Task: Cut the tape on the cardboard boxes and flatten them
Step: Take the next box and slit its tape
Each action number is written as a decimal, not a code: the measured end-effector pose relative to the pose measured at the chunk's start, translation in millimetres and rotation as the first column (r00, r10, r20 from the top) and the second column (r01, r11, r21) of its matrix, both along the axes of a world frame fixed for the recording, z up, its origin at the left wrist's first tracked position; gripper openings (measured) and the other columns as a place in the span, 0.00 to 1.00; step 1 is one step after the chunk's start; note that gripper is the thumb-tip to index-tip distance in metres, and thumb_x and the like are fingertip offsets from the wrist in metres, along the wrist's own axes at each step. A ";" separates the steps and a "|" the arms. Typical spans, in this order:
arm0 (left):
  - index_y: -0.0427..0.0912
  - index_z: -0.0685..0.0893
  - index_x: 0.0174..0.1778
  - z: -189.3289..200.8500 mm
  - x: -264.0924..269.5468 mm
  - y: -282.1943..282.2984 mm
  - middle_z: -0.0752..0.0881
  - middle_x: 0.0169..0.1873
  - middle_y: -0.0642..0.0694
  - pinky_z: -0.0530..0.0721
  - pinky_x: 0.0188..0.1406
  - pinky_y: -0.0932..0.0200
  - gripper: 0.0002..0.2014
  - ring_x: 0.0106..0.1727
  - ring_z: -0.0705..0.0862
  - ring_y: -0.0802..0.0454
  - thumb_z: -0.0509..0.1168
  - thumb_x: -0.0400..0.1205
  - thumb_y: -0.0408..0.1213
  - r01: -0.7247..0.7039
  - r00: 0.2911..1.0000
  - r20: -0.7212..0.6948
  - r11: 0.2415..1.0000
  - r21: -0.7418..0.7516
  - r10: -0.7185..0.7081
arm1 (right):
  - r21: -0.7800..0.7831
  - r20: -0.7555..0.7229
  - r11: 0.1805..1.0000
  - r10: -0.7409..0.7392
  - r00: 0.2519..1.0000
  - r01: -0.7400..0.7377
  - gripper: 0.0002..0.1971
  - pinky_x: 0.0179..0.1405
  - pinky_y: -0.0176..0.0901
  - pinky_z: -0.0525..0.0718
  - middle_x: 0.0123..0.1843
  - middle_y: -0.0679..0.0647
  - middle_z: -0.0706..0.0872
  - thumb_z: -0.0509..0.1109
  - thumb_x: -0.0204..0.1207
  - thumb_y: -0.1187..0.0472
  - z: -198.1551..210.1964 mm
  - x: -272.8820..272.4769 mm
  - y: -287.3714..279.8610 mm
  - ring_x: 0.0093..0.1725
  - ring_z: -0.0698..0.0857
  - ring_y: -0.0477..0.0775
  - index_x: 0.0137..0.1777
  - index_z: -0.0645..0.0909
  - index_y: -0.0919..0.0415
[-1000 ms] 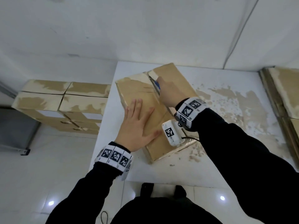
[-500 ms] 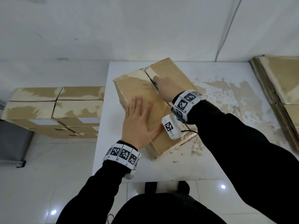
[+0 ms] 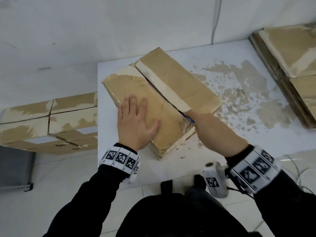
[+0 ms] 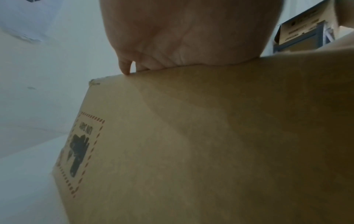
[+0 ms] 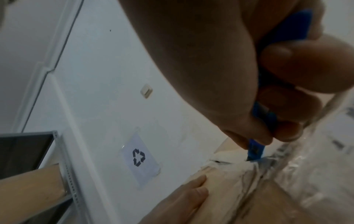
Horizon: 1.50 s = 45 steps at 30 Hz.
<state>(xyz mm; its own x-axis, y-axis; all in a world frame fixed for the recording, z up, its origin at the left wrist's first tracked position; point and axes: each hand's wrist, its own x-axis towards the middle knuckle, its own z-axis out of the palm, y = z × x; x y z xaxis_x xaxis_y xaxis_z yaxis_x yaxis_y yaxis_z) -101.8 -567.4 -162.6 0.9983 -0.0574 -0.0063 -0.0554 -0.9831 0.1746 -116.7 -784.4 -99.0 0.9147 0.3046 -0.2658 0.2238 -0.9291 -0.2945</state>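
A brown cardboard box lies on the white table, with a dark slit running along its top seam between the two flaps. My left hand presses flat on the near left flap, fingers spread; the left wrist view shows the palm on the box's top edge. My right hand grips a blue box cutter at the near end of the seam. In the right wrist view the cutter tip is in the taped seam, below my curled fingers.
A stack of taped boxes stands on the floor left of the table. Flattened cardboard sheets are piled at the table's right end. Torn tape residue spots the tabletop. A grey metal rack stands at lower left.
My right hand has drawn the cutter along the seam from the box's far end to its near end, leaving the seam slit. The left hand stays pressed on the flap.
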 end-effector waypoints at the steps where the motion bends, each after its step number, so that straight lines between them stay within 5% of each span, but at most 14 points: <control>1: 0.50 0.53 0.84 1.5 0.3 -0.2 0.50 0.84 0.38 0.44 0.82 0.43 0.43 0.85 0.45 0.42 0.36 0.74 0.69 0.009 1.000 -0.006 0.999 0.032 -0.008 | -0.003 -0.007 1.000 -0.023 1.000 0.023 0.25 0.25 0.48 0.68 0.31 0.54 0.71 0.52 0.76 0.77 0.4 -9.6 -7.3 0.26 0.69 0.52 0.69 0.67 0.55; 5: 0.51 0.53 0.83 10.2 3.4 0.5 0.55 0.82 0.35 0.49 0.77 0.35 0.41 0.83 0.50 0.37 0.34 0.75 0.67 0.059 0.996 -0.079 0.988 0.145 -0.048 | 0.063 -0.016 0.989 -0.134 0.991 0.135 0.28 0.25 0.48 0.68 0.32 0.54 0.75 0.53 0.81 0.72 -2.3 -45.8 -29.1 0.27 0.72 0.54 0.75 0.61 0.44; 7: 0.53 0.58 0.81 18.1 10.6 0.2 0.61 0.77 0.35 0.52 0.74 0.32 0.36 0.79 0.57 0.36 0.36 0.78 0.63 0.193 0.980 -0.074 0.969 0.156 -0.184 | 0.135 -0.025 0.974 -0.178 0.984 0.180 0.27 0.27 0.54 0.74 0.33 0.55 0.77 0.53 0.83 0.70 -9.3 -55.1 -31.1 0.28 0.76 0.58 0.75 0.61 0.41; 9: 0.50 0.67 0.77 24.1 23.3 -4.2 0.70 0.71 0.39 0.59 0.71 0.35 0.31 0.74 0.66 0.39 0.41 0.79 0.56 0.439 0.899 -0.044 0.895 0.084 -0.436 | 0.226 -0.044 0.945 -0.230 0.972 0.234 0.25 0.28 0.57 0.75 0.33 0.56 0.77 0.53 0.84 0.67 -16.3 -60.0 -30.4 0.28 0.76 0.59 0.75 0.62 0.41; 13: 0.44 0.73 0.68 26.6 57.5 -16.4 0.75 0.63 0.44 0.68 0.66 0.49 0.27 0.64 0.73 0.46 0.46 0.82 0.57 0.698 0.715 -0.076 0.715 0.025 -0.695 | 0.420 -0.065 0.855 -0.306 0.950 0.305 0.22 0.25 0.38 0.67 0.30 0.52 0.75 0.57 0.83 0.68 -24.8 -65.5 -28.1 0.24 0.71 0.46 0.74 0.70 0.49; 19: 0.39 0.76 0.46 17.2 74.2 -23.5 0.78 0.44 0.44 0.70 0.56 0.50 0.24 0.48 0.74 0.46 0.51 0.82 0.59 0.746 0.661 0.131 0.666 -0.007 -0.739 | 0.560 -0.254 0.698 -0.369 0.894 0.447 0.20 0.22 0.33 0.68 0.37 0.66 0.81 0.59 0.84 0.63 -31.3 -58.3 -37.7 0.22 0.68 0.44 0.72 0.75 0.43; 23: 0.37 0.76 0.44 19.9 71.0 -23.2 0.77 0.41 0.43 0.68 0.50 0.53 0.22 0.45 0.72 0.46 0.53 0.82 0.56 0.724 0.681 0.215 0.686 -0.063 -0.700 | 0.634 -0.351 0.580 -0.374 0.858 0.512 0.19 0.20 0.27 0.67 0.30 0.51 0.77 0.60 0.83 0.63 -31.2 -57.3 -34.2 0.20 0.71 0.41 0.70 0.77 0.43; 26: 0.36 0.77 0.44 22.8 66.3 -21.9 0.77 0.41 0.42 0.69 0.49 0.51 0.23 0.45 0.72 0.46 0.52 0.83 0.55 0.725 0.675 0.244 0.688 -0.038 -0.697 | 0.667 -0.478 0.506 -0.273 0.835 0.547 0.20 0.19 0.36 0.65 0.26 0.45 0.74 0.59 0.83 0.64 -28.1 -58.3 -39.2 0.21 0.65 0.44 0.69 0.78 0.42; 32: 0.35 0.76 0.43 27.9 70.2 -27.6 0.77 0.40 0.41 0.70 0.50 0.48 0.25 0.45 0.72 0.45 0.49 0.84 0.56 0.716 0.673 0.279 0.698 -0.011 -0.685 | 0.657 -0.431 0.634 -0.128 0.893 0.408 0.19 0.21 0.36 0.68 0.28 0.46 0.77 0.60 0.83 0.61 -19.2 -59.0 -44.2 0.21 0.67 0.46 0.65 0.79 0.36; 36: 0.39 0.81 0.44 25.5 72.3 -27.9 0.82 0.39 0.44 0.67 0.55 0.48 0.28 0.43 0.77 0.44 0.44 0.86 0.56 0.749 0.632 0.107 0.641 0.169 -0.767 | 0.500 -0.131 0.826 -0.225 0.965 0.260 0.17 0.27 0.27 0.72 0.38 0.40 0.82 0.62 0.83 0.56 -18.7 -65.6 -70.1 0.28 0.77 0.39 0.66 0.76 0.33; 40: 0.45 0.88 0.49 45.7 72.3 -43.2 0.83 0.41 0.49 0.60 0.67 0.46 0.29 0.48 0.79 0.48 0.42 0.86 0.55 0.674 0.726 -0.109 0.670 0.311 -0.679 | 0.333 0.070 0.940 -0.096 0.993 0.067 0.18 0.36 0.48 0.84 0.48 0.43 0.84 0.60 0.83 0.55 -17.5 -60.5 -71.5 0.43 0.83 0.46 0.69 0.74 0.35; 43: 0.48 0.87 0.58 54.2 62.8 -52.2 0.82 0.51 0.48 0.55 0.74 0.44 0.19 0.60 0.77 0.48 0.53 0.87 0.50 0.447 0.879 -0.223 0.891 0.074 -0.422 | 0.226 0.131 0.974 -0.046 0.990 0.015 0.20 0.27 0.47 0.81 0.40 0.45 0.79 0.62 0.82 0.57 -1.3 -58.7 -93.1 0.34 0.80 0.49 0.70 0.75 0.37; 45: 0.42 0.89 0.49 50.6 58.4 -56.7 0.85 0.50 0.45 0.67 0.69 0.47 0.16 0.57 0.80 0.47 0.60 0.85 0.49 0.121 0.932 -0.298 0.953 -0.279 -0.206 | 0.219 0.186 0.975 -0.068 0.980 0.026 0.20 0.22 0.44 0.75 0.37 0.43 0.75 0.64 0.81 0.58 9.0 -55.3 -107.5 0.30 0.76 0.48 0.69 0.77 0.38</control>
